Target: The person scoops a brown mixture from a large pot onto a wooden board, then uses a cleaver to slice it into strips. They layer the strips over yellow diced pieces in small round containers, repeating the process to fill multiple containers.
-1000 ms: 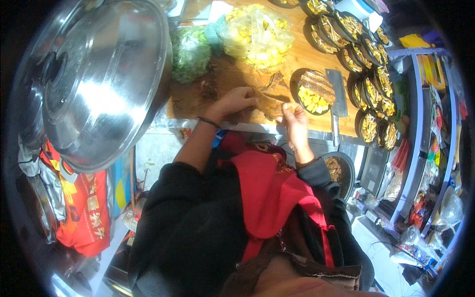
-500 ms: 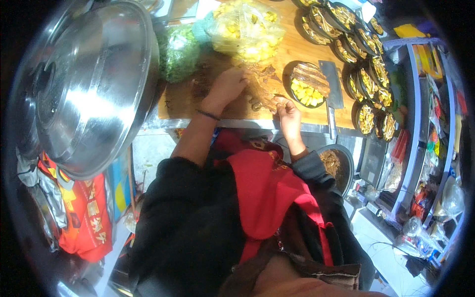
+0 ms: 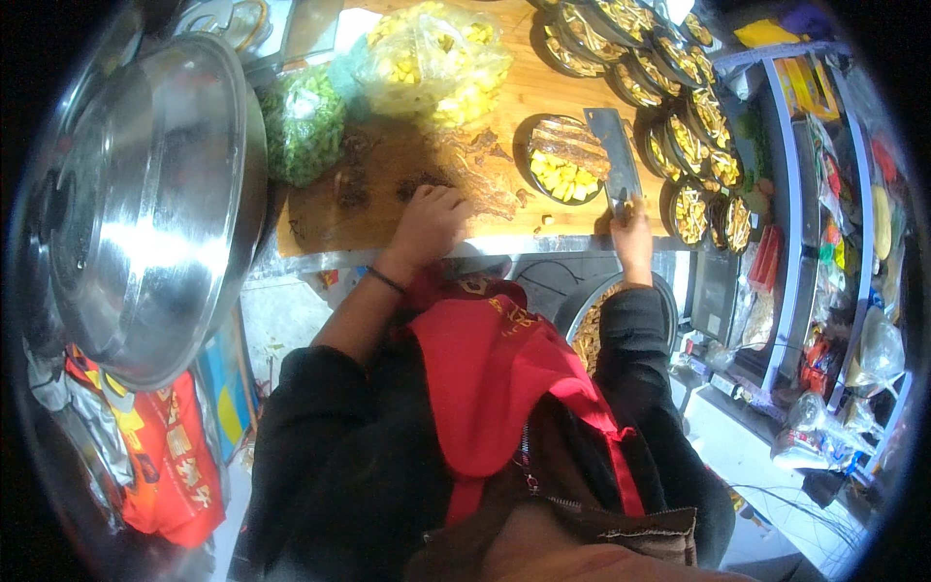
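Note:
My right hand [image 3: 632, 242] is closed round the handle of a cleaver [image 3: 613, 160], whose broad dark blade lies flat on the wooden board [image 3: 378, 218]. Just left of the blade is a black bowl [image 3: 561, 192] with sliced brown meat along its far side and yellow cubes along its near side. My left hand [image 3: 432, 225] is over the board's near edge, its fingers curled in; whatever they may hold is hidden. Beside those fingers, a flattened piece of brown cooked meat [image 3: 490, 179] with ragged scraps lies on the board.
A clear bag of yellow chunks [image 3: 436, 63] and a bag of green pieces [image 3: 303, 126] sit farther back. Several filled black bowls [image 3: 690, 213] crowd the right. A large metal lid [image 3: 160, 209] rises at the left. Below the board's edge is a pot [image 3: 667, 301] with brown food.
My right hand has left the meat, moved right and taken hold of the cleaver's handle. My left hand has drawn back from the meat toward the near edge. The view has shifted slightly.

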### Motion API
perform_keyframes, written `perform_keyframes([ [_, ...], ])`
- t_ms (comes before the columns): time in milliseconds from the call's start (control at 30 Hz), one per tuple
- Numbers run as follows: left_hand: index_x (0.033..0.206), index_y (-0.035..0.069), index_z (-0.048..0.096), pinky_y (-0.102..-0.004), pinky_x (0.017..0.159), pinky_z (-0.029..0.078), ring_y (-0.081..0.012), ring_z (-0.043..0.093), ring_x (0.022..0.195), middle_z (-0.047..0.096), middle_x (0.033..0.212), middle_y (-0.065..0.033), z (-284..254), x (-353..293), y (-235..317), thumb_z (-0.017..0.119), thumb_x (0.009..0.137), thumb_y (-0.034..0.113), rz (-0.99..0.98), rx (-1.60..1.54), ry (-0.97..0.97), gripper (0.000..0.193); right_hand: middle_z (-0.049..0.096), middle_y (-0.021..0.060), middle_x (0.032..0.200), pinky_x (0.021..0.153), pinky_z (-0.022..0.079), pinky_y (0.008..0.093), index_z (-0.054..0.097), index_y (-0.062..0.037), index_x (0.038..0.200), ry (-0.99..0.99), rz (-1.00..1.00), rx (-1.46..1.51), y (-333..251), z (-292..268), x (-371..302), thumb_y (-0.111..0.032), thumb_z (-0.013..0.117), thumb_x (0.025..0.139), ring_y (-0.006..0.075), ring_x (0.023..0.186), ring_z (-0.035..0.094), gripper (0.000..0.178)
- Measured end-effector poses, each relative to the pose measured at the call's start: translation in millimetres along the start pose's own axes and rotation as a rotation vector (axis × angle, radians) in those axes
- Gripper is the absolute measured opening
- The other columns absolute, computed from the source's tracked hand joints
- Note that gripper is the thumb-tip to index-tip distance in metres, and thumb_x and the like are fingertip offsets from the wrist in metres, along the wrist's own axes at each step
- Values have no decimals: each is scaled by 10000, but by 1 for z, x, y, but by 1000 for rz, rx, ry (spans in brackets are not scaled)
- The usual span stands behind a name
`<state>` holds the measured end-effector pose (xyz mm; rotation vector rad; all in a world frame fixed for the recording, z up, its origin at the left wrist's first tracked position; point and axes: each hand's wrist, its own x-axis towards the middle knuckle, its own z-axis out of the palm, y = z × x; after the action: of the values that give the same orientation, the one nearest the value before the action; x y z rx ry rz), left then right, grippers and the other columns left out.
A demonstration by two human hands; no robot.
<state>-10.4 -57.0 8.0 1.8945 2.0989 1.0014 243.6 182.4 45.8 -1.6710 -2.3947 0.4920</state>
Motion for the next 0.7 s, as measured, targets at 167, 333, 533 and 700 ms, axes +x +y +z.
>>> perform_keyframes([
  [167,828,101,596,-396,824,411,-270,565,887,594,916,-65,-6,-5,-8,640,676,130,67,-3,-31,161,562,253,1095,860,450,454,340,-135,1372,7,-118,-254,9,22,26,-140,584,723,443,965,555,694],
  [333,802,93,600,-401,824,424,-274,569,892,602,916,-69,-11,-11,-3,645,705,127,44,-74,82,112,580,287,1091,882,442,430,362,-75,1348,-53,-32,-14,10,10,32,-209,523,790,395,1029,567,596],
  [533,796,93,621,-397,819,427,-265,573,883,604,888,-69,-16,-19,-14,679,746,172,-17,-60,155,110,622,193,946,807,463,354,479,71,1205,199,-68,171,27,-8,-2,-291,533,895,271,850,596,480],
  [700,824,114,637,-415,858,396,-244,560,903,592,894,-48,-23,-18,-21,710,726,223,-18,-43,257,164,486,30,576,456,401,271,513,-32,1023,-37,-72,469,4,-25,-68,-238,470,960,116,494,483,219],
])
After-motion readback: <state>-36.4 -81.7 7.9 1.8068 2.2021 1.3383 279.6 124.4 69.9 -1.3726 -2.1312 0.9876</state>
